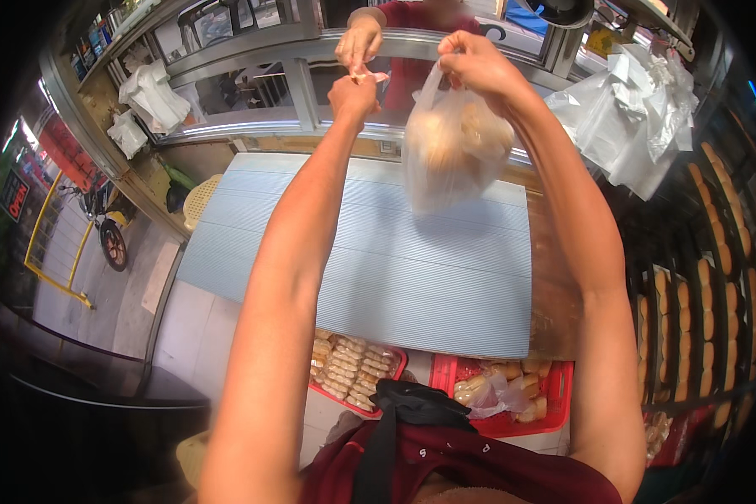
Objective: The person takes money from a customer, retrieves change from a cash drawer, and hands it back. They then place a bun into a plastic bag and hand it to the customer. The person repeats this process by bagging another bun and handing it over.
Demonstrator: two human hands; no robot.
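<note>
My right hand (482,66) grips the gathered handles of a translucent plastic bag (438,183), which hangs over the near side of the window frame. Pale-brown bread rolls (444,135) show blurred through its film. My left hand (355,99) is stretched to the window, its fingers closed around a small pinkish folded paper (378,77), perhaps a banknote. Just beyond, another person's hand (359,43) reaches in from outside and meets mine at the paper. Beneath both arms lies a ribbed light-blue counter panel (428,277).
Red plastic crates hold packed buns (353,368) and bread (532,384) below the counter's near edge. Racks of rolls (705,309) stand at right. White plastic bags hang at right (642,107) and left (154,94). Aluminium window rails (302,94) cross ahead. A yellow stool (200,201) stands left.
</note>
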